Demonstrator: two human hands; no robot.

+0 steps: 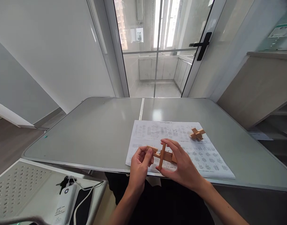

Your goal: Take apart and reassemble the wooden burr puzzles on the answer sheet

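Between my hands, above the near part of a printed sheet (pixel 143 134), are several joined wooden puzzle pieces (pixel 167 156). My left hand (pixel 140 161) pinches the left end of a notched stick with thumb and fingers. My right hand (pixel 178 161) spans an upright stick (pixel 162 156) that crosses the others, its thumb at the lower end and a fingertip at the upper end. Part of the pieces' right end lies behind the right hand's fingers. Farther right on the sheet sits an assembled wooden burr puzzle (pixel 197 134).
The grey folding table (pixel 105 131) has a seam running down its middle. At the lower left, a white perforated stand (pixel 23 178) bears a white power bank (pixel 65 203), a dark phone-like slab (pixel 81 204), a cable and keys. A glass door (pixel 157 72) stands behind the table, shelves (pixel 263 90) at right.
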